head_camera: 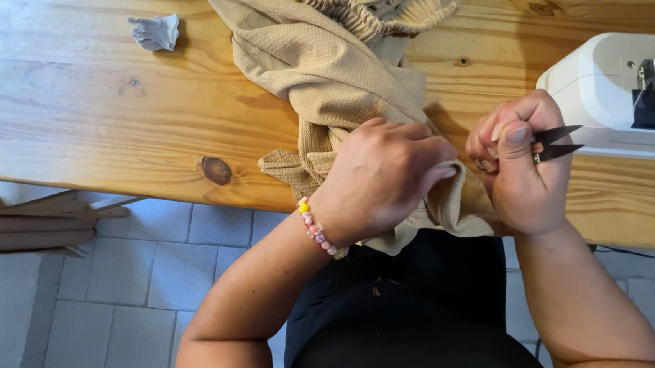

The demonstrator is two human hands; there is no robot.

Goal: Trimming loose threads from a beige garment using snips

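- The beige crinkled cotton garment (335,68) lies from the far edge of the pale pine table (84,109) over its near edge, well apart from the crumpled grey scrap (155,31).
- The left hand (381,176) is closed, pinching the fabric at the near edge.
- The right hand (522,163) is clenched around small dark thread snips (557,143), beside the white sewing machine (605,91).
- I judge it wise to keep the fabric taut and cut only thread.

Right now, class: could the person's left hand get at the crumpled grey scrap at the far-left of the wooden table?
Probably yes: bare tabletop lies between left hand and scrap, though it must first release the beige fabric.
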